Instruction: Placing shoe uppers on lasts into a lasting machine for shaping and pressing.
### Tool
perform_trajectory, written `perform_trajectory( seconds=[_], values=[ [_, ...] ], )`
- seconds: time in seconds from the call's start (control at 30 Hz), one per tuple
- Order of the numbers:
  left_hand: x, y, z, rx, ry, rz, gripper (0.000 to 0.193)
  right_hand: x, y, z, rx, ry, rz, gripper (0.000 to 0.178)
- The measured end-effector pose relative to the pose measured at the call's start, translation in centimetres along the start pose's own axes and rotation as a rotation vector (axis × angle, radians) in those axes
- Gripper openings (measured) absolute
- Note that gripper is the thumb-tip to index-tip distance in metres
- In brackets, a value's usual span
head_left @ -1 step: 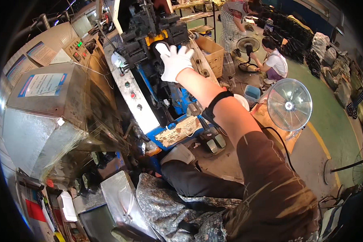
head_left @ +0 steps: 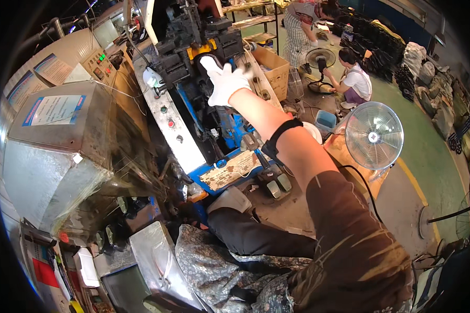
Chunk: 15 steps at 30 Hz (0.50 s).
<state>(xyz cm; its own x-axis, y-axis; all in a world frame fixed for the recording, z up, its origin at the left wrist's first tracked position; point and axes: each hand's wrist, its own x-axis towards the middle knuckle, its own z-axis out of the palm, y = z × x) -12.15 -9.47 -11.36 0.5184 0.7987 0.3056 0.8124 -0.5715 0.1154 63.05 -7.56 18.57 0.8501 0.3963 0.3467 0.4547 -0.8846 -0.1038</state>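
My right hand (head_left: 227, 86), in a white knit glove, reaches out over a black and blue machine (head_left: 193, 78). Its fingers are spread and somewhat blurred, and I see nothing held in them. The thumb points up toward a dark rounded part just below a yellow piece (head_left: 201, 49) of the machine. Whether the hand touches that part I cannot tell. A black band (head_left: 282, 133) circles my right forearm. My left hand does not show.
Left of the machine's core runs a white panel (head_left: 175, 141) with several buttons. A metal hood (head_left: 52, 115) stands at the left. To the right are a cardboard box (head_left: 271, 70), a round fan (head_left: 373, 136) and two people, one standing (head_left: 300, 36), one crouching (head_left: 356, 81).
The fingers of my right hand have shifted slightly and look more blurred. The rest of the scene stays nearly the same.
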Motion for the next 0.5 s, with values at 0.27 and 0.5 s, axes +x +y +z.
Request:
perform_trajectory(
  seconds=[0.27,0.5],
  values=[
    [6.3,3.8,-3.3,-0.008,0.261,0.359,0.055,-3.0,1.0,-1.7,0.236,0.112,-0.088,0.092],
    [15.1,14.7,-11.0,-0.911,-0.245,-0.306,0.042,-16.4,0.6,-1.6,1.056,0.067,-0.468,0.103]
  ],
)
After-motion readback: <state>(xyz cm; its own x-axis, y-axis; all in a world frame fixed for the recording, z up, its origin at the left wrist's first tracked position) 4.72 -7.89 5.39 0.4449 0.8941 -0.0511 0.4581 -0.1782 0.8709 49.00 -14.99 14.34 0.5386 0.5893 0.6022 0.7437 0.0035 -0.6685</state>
